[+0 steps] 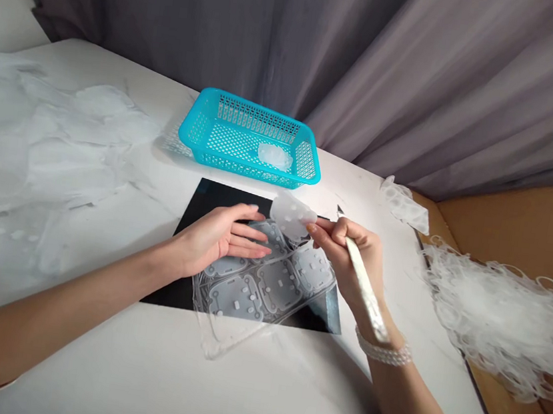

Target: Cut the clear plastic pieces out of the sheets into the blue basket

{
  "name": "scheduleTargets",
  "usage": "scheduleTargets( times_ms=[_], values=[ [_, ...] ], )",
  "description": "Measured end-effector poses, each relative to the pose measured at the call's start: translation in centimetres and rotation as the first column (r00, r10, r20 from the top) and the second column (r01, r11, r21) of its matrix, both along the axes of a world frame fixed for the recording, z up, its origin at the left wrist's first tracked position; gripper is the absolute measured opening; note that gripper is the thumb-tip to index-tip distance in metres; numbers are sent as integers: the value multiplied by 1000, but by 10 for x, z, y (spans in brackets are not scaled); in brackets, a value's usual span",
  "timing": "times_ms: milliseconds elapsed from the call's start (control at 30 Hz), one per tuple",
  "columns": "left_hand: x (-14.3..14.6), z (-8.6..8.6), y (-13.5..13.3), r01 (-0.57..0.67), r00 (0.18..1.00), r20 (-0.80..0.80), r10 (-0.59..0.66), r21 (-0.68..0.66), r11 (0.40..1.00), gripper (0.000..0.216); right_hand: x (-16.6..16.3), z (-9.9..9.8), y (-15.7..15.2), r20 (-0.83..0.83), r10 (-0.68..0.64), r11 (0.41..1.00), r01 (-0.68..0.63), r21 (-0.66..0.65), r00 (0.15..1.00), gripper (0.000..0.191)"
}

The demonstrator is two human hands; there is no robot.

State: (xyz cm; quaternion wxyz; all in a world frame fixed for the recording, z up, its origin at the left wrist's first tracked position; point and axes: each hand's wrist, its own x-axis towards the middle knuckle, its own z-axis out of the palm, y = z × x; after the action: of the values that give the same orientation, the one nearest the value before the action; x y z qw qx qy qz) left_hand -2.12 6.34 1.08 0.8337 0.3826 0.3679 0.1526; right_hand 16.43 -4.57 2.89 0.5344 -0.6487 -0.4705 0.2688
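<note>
My right hand (354, 250) pinches a thin, translucent white silicone-like piece (290, 214) between thumb and finger. The same hand also keeps a craft knife (366, 288) with a pale handle, its blade pointing up and away. Palm sideways and fingers apart, my left hand (214, 240) holds nothing and hovers left of the piece. Below both hands lies a clear moulded sheet (280, 281) with several rounded, studded panels. It rests on a black mat (173, 288) and overhangs its near edge. Part of the sheet is hidden by my hands.
Behind the mat stands a blue perforated basket (248, 172) with a translucent piece (275, 156) inside. Translucent sheets (53, 139) are heaped at left. A pile of cut-out frame scraps (500, 315) lies at right, with another scrap (405, 204) behind it. A grey curtain (297, 35) hangs behind the table.
</note>
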Motion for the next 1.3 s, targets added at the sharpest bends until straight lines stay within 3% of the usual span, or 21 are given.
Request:
scheduleTargets(
  times_ms=[100,200,300,400,500,600,667,733,833,900,1000,1067,1200,1300],
  values=[
    [0,3,4,5,994,103,19,-221,975,59,-5,1,-6,139,145,989,-145,-8,980,49],
    [0,1,6,-9,984,175,37,-157,988,36,-4,2,-8,174,324,945,-310,-106,930,45],
    [-1,-2,5,13,989,150,-8,-32,999,31,2,1,-4,95,232,970,-224,-90,968,43],
    [-1,-3,3,41,992,118,-42,9,999,35,6,-6,4,-45,90,990,-94,-109,995,47],
    [-1,-3,1,57,990,126,-60,22,998,36,2,-16,9,-231,119,971,-162,-174,966,46],
    [-1,-5,0,40,988,147,-44,34,999,33,-1,-17,12,-317,122,976,-171,-134,941,49],
    [-1,-8,0,11,987,157,-17,34,999,32,3,-10,19,-258,81,992,-104,-77,963,51],
    [0,-11,0,-14,991,134,4,75,997,36,13,1,34,-78,2,1000,-1,14,997,49],
    [0,-15,2,13,1000,15,-19,301,954,41,31,14,74,232,-190,966,140,216,954,42],
    [0,-16,2,76,995,-101,-27,520,851,42,40,14,105,387,-233,957,139,256,892,37],
    [-2,-18,3,207,959,-284,28,761,614,47,45,5,136,488,-156,981,76,180,859,32],
    [-4,-20,3,293,929,-361,75,846,445,47,45,2,137,490,-158,983,89,162,857,31],
    [-7,-27,2,458,868,-473,151,880,127,42,46,8,86,405,-181,981,135,140,896,27],
    [-7,-31,-1,567,808,-550,213,823,-26,39,44,14,26,158,-77,997,73,37,984,32]
  ],
)
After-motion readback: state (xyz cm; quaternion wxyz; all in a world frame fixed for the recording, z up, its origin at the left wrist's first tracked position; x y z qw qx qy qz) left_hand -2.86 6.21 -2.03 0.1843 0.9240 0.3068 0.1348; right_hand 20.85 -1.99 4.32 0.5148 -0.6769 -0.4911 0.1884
